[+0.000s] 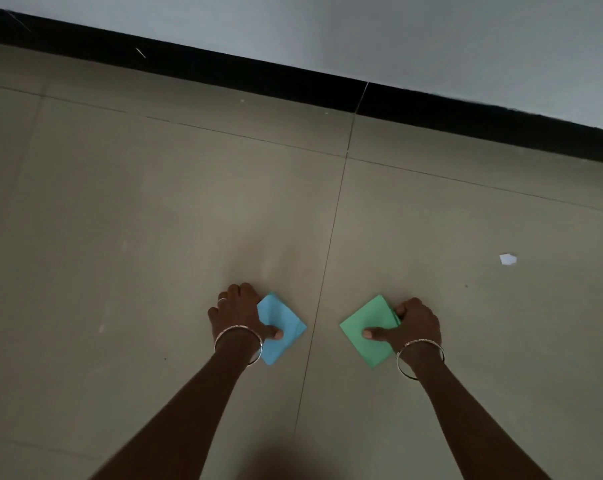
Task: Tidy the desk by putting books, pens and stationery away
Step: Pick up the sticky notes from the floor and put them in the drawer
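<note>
View from above a tiled floor (154, 209). My left hand (239, 313) holds a blue stack of square paper notes (282, 329), thumb pressed on top, fingers curled past its far edge; the grip is closed on it. My right hand (416, 323) holds a green stack of square paper notes (366, 329) the same way, thumb on top. The two stacks lie apart, either side of a tile joint. A bangle (239, 344) circles each wrist. A white paper scrap (507, 259) lies at two o'clock from the green stack. A black skirting (224, 69) runs under the wall at twelve o'clock.
</note>
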Demonstrator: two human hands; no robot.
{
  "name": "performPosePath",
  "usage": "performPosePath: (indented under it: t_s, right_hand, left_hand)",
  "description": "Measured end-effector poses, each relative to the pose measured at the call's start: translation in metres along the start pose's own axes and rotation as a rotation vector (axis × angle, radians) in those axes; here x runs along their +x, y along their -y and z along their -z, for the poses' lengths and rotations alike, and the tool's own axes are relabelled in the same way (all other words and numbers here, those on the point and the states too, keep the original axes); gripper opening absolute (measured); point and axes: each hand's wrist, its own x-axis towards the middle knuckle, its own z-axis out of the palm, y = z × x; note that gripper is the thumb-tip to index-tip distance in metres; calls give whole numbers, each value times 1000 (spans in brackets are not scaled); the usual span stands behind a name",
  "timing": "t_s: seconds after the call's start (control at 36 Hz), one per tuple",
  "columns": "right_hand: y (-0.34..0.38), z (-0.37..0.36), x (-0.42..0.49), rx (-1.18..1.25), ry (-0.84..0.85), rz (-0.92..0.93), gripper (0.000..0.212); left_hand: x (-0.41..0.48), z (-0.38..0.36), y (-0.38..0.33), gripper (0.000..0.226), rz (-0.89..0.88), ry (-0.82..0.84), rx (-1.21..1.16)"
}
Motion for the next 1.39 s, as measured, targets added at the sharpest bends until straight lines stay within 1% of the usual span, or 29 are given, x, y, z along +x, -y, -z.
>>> performPosePath:
  t_s: [0.06, 0.08, 0.14, 0.19, 0.28, 0.36, 0.39, 0.44, 0.5, 0.58, 0.64, 0.69, 0.81, 0.92, 1.0, 1.08, 1.17, 1.19, 1.25, 1.39]
  right_hand:
    - [-3, -3, 6, -31, 17, -7, 79]
    - [-4, -4, 7, -35, 17, -1, 78]
    - [-2, -3, 0, -14, 7, 23, 70]
    - [2, -2, -12, 77, -24, 33, 57]
    - [4, -3, -34, 284, 6, 5, 46]
    - [5, -3, -63, 468, 33, -63, 43]
    - [8, -1, -76, 556, 39, -102, 44]
    - [15, 5, -104, 813, 67, -193, 45]
    - [26, 21, -140, 1034, 127, -277, 40]
    - [43, 55, -200, 1174, 218, -332, 17]
    - [55, 82, -240, 1239, 233, -339, 14]
    - [70, 113, -278, 1289, 233, -334, 14]
    - [102, 178, -350, 1306, 266, -278, 16]
    - [141, 243, -420, 1296, 291, -173, 19]
    - [175, 286, -478, 1250, 354, -68, 21]
    - [206, 320, -539, 1175, 431, 44, 21]
    - [232, 341, -594, 1034, 453, 160, 20]
    - [241, 346, -610, 993, 452, 197, 19]
    - [257, 352, -642, 938, 450, 266, 21]
    - [297, 346, -715, 873, 519, 391, 22]
  left_hand:
    - [1, 1, 0, 62, -40, -5, 9]
    - [0, 0, 1, 53, -56, -20, -37]
    - [-7, -3, 4, 39, -63, -27, -238]
    - [-17, -4, 6, 28, -38, 3, -477]
    - [-38, -3, 7, 24, 27, 52, -745]
    - [-64, 4, 9, 28, 107, 87, -967]
    - [-74, 8, 11, 28, 126, 101, -1024]
    - [-98, 20, 13, 20, 164, 112, -1126]
    - [-127, 36, 14, 13, 205, 108, -1231]
    - [-181, 70, 16, 13, 254, 85, -1358]
    - [-217, 95, 22, 14, 271, 54, -1393]
    - [-252, 121, 29, 21, 270, 16, -1405]
    - [-324, 181, 43, 42, 263, -50, -1452]
    - [-399, 245, 55, 52, 208, -97, -1508]
    - [-459, 296, 65, 57, 155, -154, -1552]
    - [-516, 336, 80, 49, 84, -202, -1577]
    - [-572, 366, 99, 28, 21, -282, -1602]
    - [-588, 373, 106, 24, 10, -308, -1627]
    - [-619, 387, 123, 21, -11, -360, -1676]
    - [-683, 404, 182, 25, 15, -503, -1769]
